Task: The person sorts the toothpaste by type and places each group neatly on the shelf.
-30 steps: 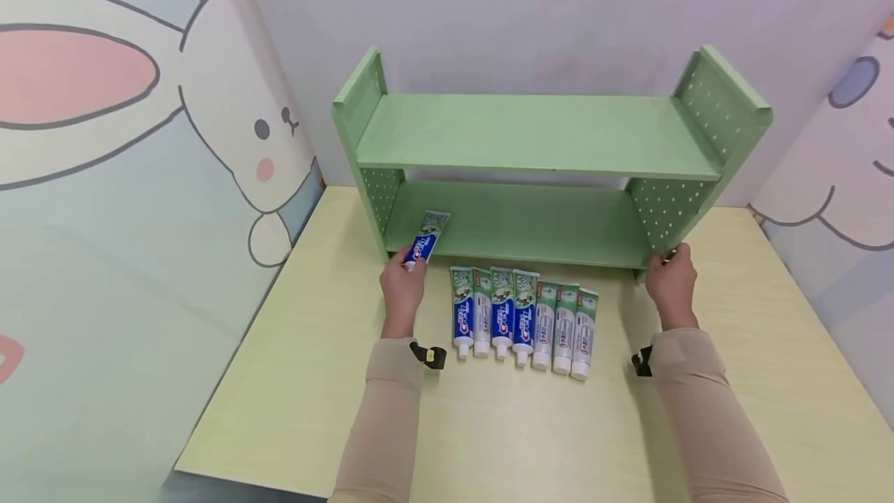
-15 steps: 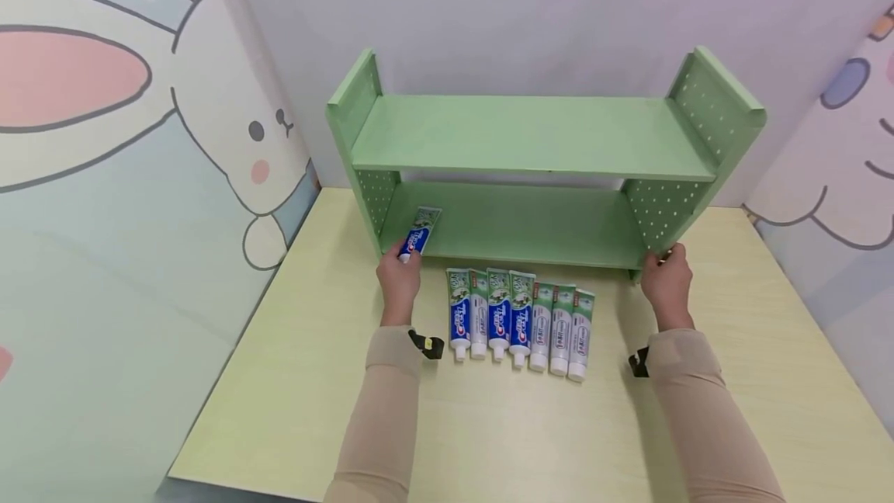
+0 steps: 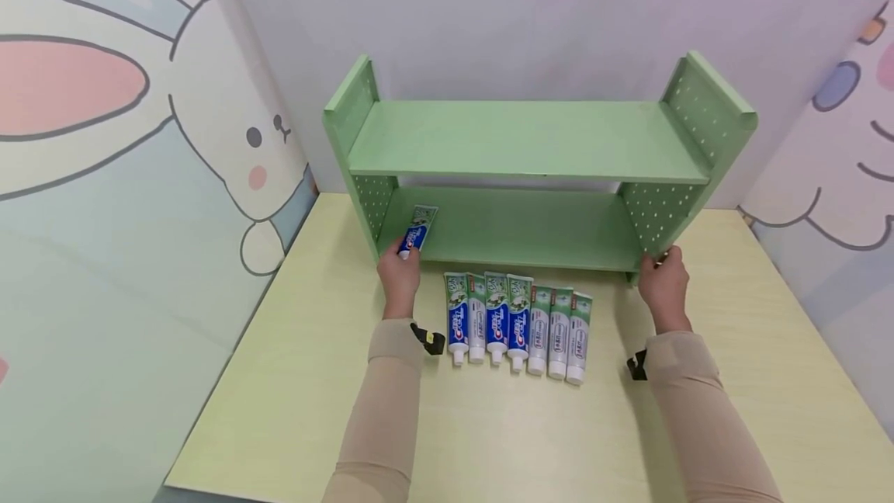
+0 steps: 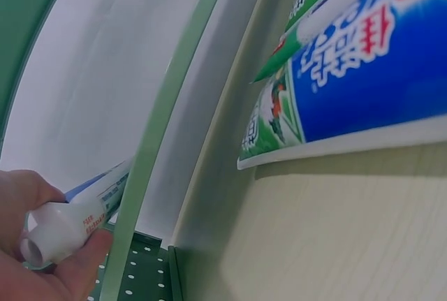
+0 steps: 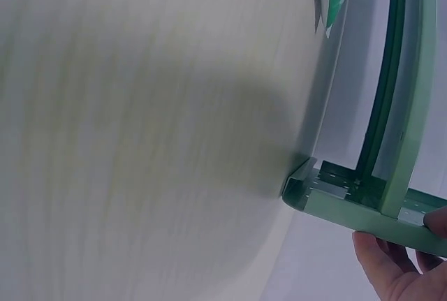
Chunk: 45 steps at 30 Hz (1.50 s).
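My left hand (image 3: pixel 400 283) grips a blue, green and white toothpaste tube (image 3: pixel 417 231) by its cap end. The tube's flat end points back over the left part of the lower shelf (image 3: pixel 524 227) of a green two-tier rack (image 3: pixel 531 138). In the left wrist view the thumb and fingers close around the tube (image 4: pixel 73 221), its white cap toward the camera, beside the shelf's front edge. At the other end, my right hand (image 3: pixel 665 287) holds the front edge of the rack's right side panel (image 5: pixel 342 214), fingers on one face and thumb on the other.
In front of the rack lies a row of several toothpaste tubes (image 3: pixel 497 320), some blue and green, others silver and green, caps toward me. The rack stands on a pale wooden table (image 3: pixel 489 433) against a wall (image 3: pixel 524 22). A rabbit mural (image 3: pixel 230 123) covers the left wall.
My left hand has carried its toothpaste tube a little farther back over the lower shelf. The right hand keeps its hold on the side panel. The head view has shifted slightly.
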### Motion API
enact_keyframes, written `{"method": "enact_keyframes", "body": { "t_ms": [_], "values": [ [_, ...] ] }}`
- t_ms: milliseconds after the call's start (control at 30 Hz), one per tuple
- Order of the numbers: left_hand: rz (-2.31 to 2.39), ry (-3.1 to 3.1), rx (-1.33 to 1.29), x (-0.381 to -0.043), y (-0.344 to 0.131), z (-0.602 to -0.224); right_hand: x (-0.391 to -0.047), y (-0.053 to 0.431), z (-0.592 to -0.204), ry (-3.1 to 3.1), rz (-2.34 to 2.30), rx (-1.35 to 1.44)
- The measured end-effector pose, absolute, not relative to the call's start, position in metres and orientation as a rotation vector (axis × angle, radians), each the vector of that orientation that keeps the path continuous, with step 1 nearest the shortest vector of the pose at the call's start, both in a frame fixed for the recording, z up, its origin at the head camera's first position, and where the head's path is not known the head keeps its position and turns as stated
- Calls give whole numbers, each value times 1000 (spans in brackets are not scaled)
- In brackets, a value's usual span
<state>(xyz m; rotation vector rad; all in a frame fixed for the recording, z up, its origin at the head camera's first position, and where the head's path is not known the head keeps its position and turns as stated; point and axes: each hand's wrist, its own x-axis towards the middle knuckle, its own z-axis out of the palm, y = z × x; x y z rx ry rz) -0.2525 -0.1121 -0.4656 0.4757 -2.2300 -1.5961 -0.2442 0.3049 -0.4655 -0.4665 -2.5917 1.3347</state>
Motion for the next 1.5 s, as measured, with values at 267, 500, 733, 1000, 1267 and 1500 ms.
{"method": "enact_keyframes", "body": {
  "t_ms": [267, 500, 733, 1000, 1267, 1500],
  "values": [
    [-1550, -2261, 477, -260, -111, -465, -244, 305, -468, -2588, 1332, -467],
    [-1518, -2314, 492, -265, -111, -461, -243, 306, -467, -2591, 1345, -459],
    [-1481, -2334, 463, -267, -110, -456, -243, 305, -468, -2591, 1338, -468],
    [-1481, -2373, 480, -267, -110, -452, -242, 304, -466, -2600, 1330, -479],
    [-1467, -2376, 474, -268, -109, -451, -242, 305, -467, -2601, 1309, -473],
    [-1411, -2353, 454, -272, -108, -459, -243, 305, -467, -2597, 1322, -465]
  ]
}}
